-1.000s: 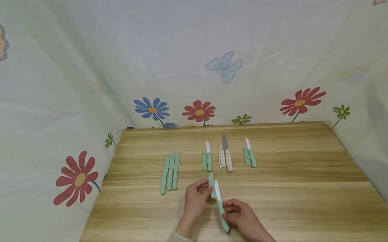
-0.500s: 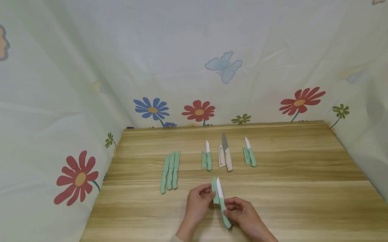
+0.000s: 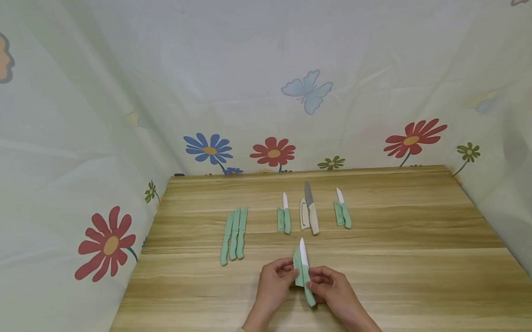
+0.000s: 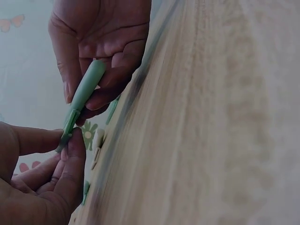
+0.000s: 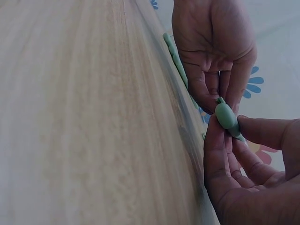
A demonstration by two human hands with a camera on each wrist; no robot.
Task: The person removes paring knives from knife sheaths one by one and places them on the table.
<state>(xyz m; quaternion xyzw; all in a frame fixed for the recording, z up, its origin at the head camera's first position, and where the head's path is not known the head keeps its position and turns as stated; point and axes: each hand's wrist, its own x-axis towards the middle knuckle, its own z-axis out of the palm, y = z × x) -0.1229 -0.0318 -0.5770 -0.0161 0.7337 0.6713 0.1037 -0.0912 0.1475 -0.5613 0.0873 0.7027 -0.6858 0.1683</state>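
Note:
In the head view, the left hand (image 3: 273, 287) pinches a green knife sheath (image 3: 298, 269) between thumb and fingers. The right hand (image 3: 336, 291) grips the green handle of a knife (image 3: 309, 287), its white blade pointing away from the person. Sheath and knife stand side by side, the blade to the right of the sheath and outside it. From the left wrist view, the left hand (image 4: 44, 176) holds the sheath (image 4: 69, 130) close against the knife handle (image 4: 89, 84). The right wrist view shows the handle's end (image 5: 226, 116) between the right hand's (image 5: 255, 164) thumb and fingers.
Three green sheathed knives (image 3: 235, 235) lie together at the left of the wooden table (image 3: 409, 278). Farther back lie a green knife (image 3: 286, 219) beside its sheath, a beige-handled knife (image 3: 313, 218) with a beige sheath, and another green knife (image 3: 346, 216) with its sheath.
The left hand has moved the sheath right and toward the person. The knife has shifted slightly away from the person and turned more upright in view; the gap between knife and sheath has narrowed.

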